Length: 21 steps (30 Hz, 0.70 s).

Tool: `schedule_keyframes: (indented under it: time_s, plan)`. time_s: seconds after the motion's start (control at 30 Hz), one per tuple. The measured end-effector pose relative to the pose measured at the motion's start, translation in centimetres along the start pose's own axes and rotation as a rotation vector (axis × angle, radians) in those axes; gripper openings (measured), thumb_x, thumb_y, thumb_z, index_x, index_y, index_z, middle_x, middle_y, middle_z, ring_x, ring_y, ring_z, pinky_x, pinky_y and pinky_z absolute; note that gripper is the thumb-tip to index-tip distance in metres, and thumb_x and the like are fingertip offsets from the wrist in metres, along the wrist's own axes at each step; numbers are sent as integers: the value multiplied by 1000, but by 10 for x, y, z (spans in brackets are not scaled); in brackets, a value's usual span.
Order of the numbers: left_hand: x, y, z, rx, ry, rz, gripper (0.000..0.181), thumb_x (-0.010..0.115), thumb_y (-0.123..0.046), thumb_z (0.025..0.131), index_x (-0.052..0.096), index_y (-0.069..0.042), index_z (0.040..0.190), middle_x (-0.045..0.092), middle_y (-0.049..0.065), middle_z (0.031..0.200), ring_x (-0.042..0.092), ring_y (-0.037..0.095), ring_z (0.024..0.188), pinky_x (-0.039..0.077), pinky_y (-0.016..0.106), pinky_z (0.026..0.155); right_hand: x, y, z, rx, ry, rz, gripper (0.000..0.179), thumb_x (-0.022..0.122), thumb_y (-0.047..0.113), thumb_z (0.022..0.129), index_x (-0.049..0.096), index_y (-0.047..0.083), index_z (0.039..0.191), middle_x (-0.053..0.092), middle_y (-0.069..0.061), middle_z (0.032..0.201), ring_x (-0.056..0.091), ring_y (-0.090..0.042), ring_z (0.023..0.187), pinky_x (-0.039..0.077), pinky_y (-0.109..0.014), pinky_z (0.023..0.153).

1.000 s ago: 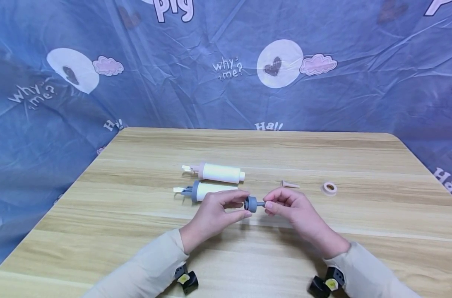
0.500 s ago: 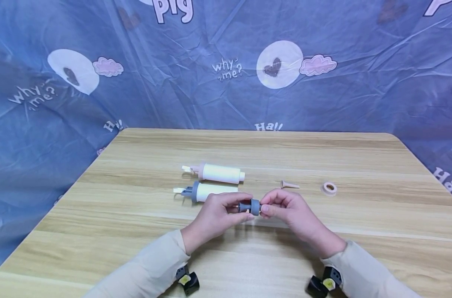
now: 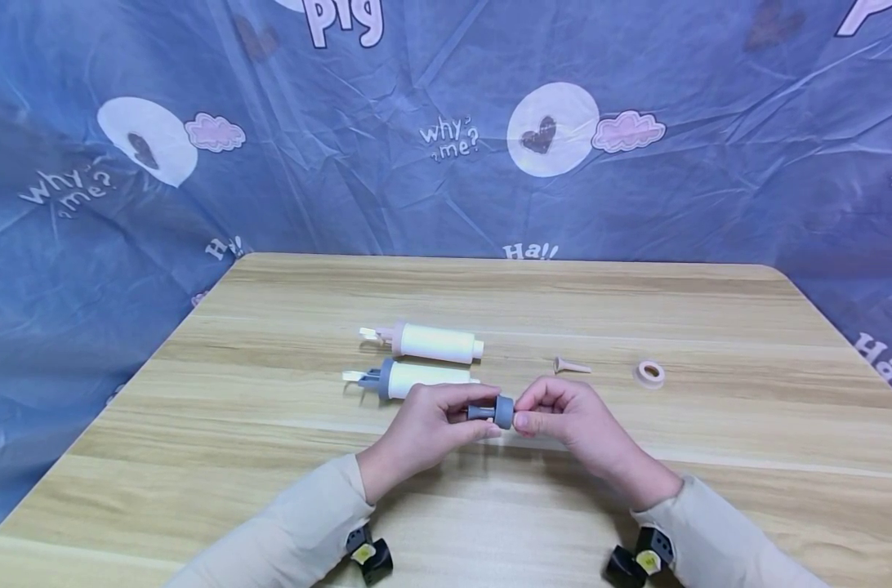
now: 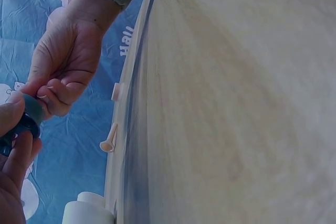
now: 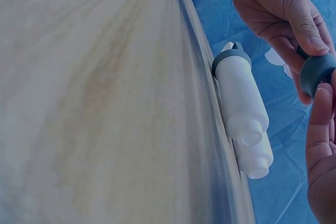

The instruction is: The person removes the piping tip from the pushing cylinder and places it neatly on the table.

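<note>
A blue-grey ring cap (image 3: 503, 412) with a narrow funnel-shaped nozzle (image 3: 480, 412) sticking out of its left side is held between both hands above the table. My left hand (image 3: 433, 420) has its fingers over the top and its thumb below, gripping the cap. Close against the cap's right face, my right hand (image 3: 567, 415) pinches the nozzle's stem end with thumb and forefinger; the fingertips hide that end. In the right wrist view the cap (image 5: 316, 73) shows between the two hands' fingers. Behind the left hand lies a white bottle (image 3: 427, 379) with a blue-grey collar.
A second white bottle (image 3: 439, 343) with a pink collar lies just behind the first. Farther right on the wooden table (image 3: 711, 327) are a small pink funnel-shaped piece (image 3: 573, 365) and a pink ring (image 3: 649, 374). Blue printed cloth (image 3: 387, 204) hangs behind.
The nozzle's stem stuck out to the right of the cap; now its wider part shows on the left. The cap has shifted slightly right and the right fingertips are closer against it.
</note>
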<state>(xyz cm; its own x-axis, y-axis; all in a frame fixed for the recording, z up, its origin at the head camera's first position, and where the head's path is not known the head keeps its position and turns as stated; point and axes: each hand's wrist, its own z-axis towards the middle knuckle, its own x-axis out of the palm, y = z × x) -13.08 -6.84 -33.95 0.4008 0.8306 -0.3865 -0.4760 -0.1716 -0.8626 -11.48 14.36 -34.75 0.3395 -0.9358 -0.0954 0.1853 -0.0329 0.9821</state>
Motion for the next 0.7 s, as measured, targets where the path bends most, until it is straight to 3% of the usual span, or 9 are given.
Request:
schedule_keyframes:
  time_s: [0.23,0.47,0.7]
  plan:
    - [0,1,0,5,-3,-15,39,74,-8,75,66,0,112,67,13,109,65,18,98,52,19,79,0,0,0,10,19,3,15,66,6,81,64,21,83,62,7,77,57,-6,71,50,-22,66]
    - [0,0,0,6,-11,-28,39,75,-8,75,65,0,112,67,12,109,66,17,97,52,20,79,1,1,-1,-9,10,89,9,56,7,91,60,11,99,63,6,88,59,-7,79,51,-22,72]
    - [0,0,0,39,-18,-29,39,74,-8,75,65,0,112,67,12,109,65,17,98,52,21,79,6,1,-3,11,-19,-7,42,68,3,80,48,-11,114,61,2,97,61,-9,87,53,-22,75]
